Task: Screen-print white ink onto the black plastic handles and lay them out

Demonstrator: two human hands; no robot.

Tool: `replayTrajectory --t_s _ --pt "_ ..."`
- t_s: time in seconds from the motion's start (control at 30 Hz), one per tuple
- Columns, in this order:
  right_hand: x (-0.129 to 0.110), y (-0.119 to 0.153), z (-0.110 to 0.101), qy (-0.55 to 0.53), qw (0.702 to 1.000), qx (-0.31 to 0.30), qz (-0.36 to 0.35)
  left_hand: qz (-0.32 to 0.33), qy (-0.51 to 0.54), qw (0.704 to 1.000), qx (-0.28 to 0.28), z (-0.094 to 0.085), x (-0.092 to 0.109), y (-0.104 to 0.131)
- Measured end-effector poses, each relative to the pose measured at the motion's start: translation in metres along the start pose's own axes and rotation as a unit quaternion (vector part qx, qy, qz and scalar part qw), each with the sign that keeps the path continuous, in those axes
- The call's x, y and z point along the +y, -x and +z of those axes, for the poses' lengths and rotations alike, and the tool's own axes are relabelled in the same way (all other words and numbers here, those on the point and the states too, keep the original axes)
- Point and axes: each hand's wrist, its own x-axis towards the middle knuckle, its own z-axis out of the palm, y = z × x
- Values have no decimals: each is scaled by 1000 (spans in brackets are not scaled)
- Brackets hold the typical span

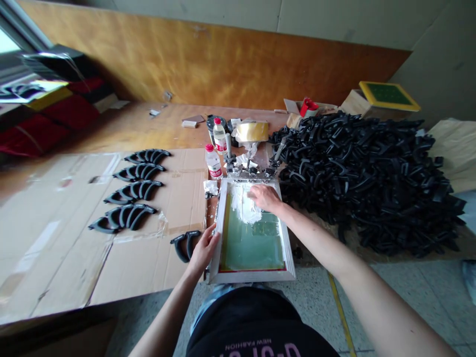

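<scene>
A metal-framed screen (253, 248) with green mesh lies in front of me, hinged to clamps (253, 171) at its far side. White paste (250, 214) covers the upper part of the mesh. My right hand (265, 197) is over the paste, fingers closed round something I cannot make out. My left hand (204, 248) rests at the left edge of the frame, thumb and fingers bent round it. Just left of that hand, two black curved handles (182, 245) lie on the cardboard.
Four rows of black curved parts (130, 218) lie on cardboard (148, 267) at the left. A large heap of black parts (364, 173) fills the right side. Two bottles with red caps (213, 162) stand behind the frame. A green and yellow screen (388, 95) sits at the back right.
</scene>
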Motion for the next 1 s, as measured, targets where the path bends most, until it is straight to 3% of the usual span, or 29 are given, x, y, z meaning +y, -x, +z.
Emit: replayTrajectory --t_s 0.13,0.2,0.3,0.37,0.5,0.63,0.77,0.83,0.9,1.0 --pt "-5 36 -10 -7 986 -71 -148 -1 19 1000 2 1 3 2" --pt "-6 38 -14 -16 985 -81 -148 -5 30 1000 3 1 4 3" --pt "-7 34 -8 -1 995 -19 -99 -9 41 999 -6 0 5 3" --pt "-9 38 0 4 994 14 -104 -12 46 999 -19 -2 6 4" --pt "-8 45 2 -30 990 -7 -135 -22 57 998 -27 -3 14 7" --pt "2 7 -20 -62 997 38 -25 -19 64 997 -32 -11 40 19" --pt "38 -31 -50 -37 988 108 102 13 78 996 -34 -27 83 31" --pt "65 -27 -60 -41 971 163 167 44 105 993 -20 -30 107 30" --pt "90 -8 -58 -63 946 198 250 118 162 980 1 -28 133 23" --pt "104 30 -32 -90 926 160 330 204 252 946 8 -17 168 5"
